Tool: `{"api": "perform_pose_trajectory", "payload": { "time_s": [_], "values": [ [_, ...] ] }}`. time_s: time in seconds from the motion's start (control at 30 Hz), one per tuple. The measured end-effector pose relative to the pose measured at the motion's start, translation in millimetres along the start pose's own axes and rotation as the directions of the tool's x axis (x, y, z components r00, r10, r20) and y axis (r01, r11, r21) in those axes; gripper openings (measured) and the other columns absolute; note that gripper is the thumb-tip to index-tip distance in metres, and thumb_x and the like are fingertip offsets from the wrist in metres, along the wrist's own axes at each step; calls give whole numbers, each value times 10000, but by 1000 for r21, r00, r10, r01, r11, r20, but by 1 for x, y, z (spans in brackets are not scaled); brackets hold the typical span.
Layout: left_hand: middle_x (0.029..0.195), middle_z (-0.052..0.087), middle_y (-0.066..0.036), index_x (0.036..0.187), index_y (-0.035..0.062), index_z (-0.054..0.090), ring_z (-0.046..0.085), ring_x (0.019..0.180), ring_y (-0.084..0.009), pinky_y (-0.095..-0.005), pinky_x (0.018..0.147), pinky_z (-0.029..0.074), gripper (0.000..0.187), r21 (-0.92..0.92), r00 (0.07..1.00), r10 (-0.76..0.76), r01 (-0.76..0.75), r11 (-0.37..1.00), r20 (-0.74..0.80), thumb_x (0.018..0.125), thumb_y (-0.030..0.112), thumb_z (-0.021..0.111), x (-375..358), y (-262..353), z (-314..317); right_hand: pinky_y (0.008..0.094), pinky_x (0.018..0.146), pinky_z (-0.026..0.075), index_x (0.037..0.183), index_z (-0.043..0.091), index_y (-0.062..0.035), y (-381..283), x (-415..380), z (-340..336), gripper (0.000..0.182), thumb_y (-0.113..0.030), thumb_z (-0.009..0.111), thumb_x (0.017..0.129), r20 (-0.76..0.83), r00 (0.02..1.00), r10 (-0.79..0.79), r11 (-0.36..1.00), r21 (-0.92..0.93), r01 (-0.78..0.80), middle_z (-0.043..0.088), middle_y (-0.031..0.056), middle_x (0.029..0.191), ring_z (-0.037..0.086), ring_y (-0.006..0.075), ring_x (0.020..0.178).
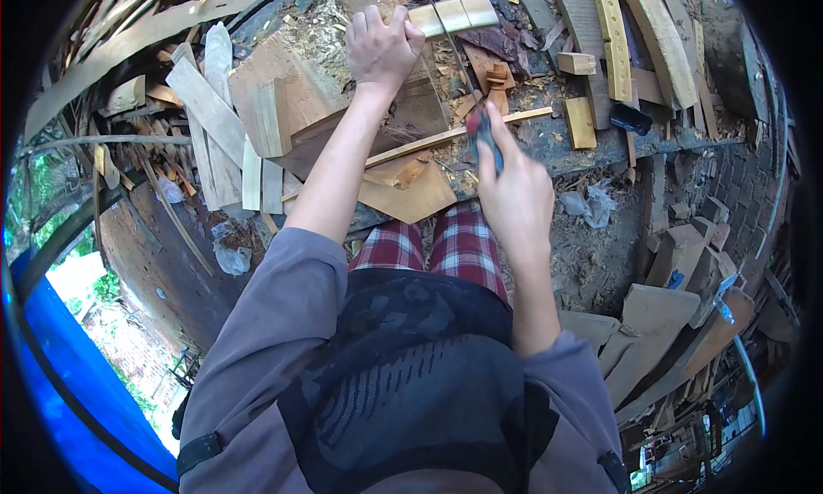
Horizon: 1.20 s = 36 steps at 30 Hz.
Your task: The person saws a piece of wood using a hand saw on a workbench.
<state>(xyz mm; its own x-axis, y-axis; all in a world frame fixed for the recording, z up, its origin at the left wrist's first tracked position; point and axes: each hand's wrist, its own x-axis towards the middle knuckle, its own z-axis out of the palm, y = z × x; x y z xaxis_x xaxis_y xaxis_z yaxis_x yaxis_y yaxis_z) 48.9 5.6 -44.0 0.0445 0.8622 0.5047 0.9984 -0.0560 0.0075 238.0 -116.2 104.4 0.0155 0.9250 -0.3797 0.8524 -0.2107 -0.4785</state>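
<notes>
At the top centre a short pale wooden strip (467, 14) with lines across it lies over a large wood block (343, 5). My left hand (381, 46) is closed on the strip's left end and presses it down. My right hand (517, 181) is wrapped round the red and blue handle of a saw (485, 135). The saw's thin dark blade runs up from the handle and crosses the strip to the right of my left hand. Close to the blade stands a small turned wooden piece (496, 75). A thin wooden stick (429, 142) lies under the saw handle.
Wood offcuts (579, 123) and long boards (610, 39) lie at the upper right, beside a black object (630, 118). More boards (206, 108) are heaped on the left. Below right, large wood pieces (647, 331) lean together. Plastic scraps (590, 205) lie on the ground.
</notes>
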Motion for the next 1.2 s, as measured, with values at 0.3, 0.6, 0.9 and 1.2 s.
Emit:
{"api": "perform_pose_trajectory", "payload": {
  "time_s": [0.3, 0.6, 0.9, 1.2],
  "values": [
    [806, 508, -81, 893, 145, 672, 516, 786, -269, -412, 692, 430, 215, -26, 1000, -14, 14, 1000, -15, 810, 290, 536, 1, 2, -1, 492, 772, 547, 1338, 577, -200, -14, 80, 20, 429, -279, 577, 915, -65, 989, -131, 991, -14, 131, 691, 245, 832, 687, 397, 813],
    [864, 518, -106, 928, 95, 621, 519, 845, -285, -417, 739, 412, 237, -148, 999, -27, 29, 989, 22, 843, 298, 532, -3, -4, -10, 472, 786, 541, 1371, 515, -44, -46, 57, -6, 513, -272, 566, 914, 22, 998, -62, 993, 97, 60, 679, 279, 832, 687, 407, 787],
    [1036, 539, -131, 1138, 18, 521, 508, 984, -296, -412, 854, 394, 486, -224, 975, 125, -81, 971, 186, 906, 444, 554, 1, -6, -33, 480, 691, 564, 1007, 607, -9, -41, 67, 17, 291, -283, 589, 910, -56, 998, -8, 998, -65, 4, 688, 243, 784, 699, 397, 775],
    [1156, 515, -158, 1268, 0, 476, 483, 1082, -321, -441, 960, 375, 571, -343, 935, 260, -168, 924, 242, 826, 289, 691, -12, -7, -39, 481, 649, 561, 1003, 621, -47, -54, 92, 16, 283, -313, 580, 915, -207, 978, -27, 1000, -18, 23, 684, 218, 745, 693, 395, 734]
  ]
}}
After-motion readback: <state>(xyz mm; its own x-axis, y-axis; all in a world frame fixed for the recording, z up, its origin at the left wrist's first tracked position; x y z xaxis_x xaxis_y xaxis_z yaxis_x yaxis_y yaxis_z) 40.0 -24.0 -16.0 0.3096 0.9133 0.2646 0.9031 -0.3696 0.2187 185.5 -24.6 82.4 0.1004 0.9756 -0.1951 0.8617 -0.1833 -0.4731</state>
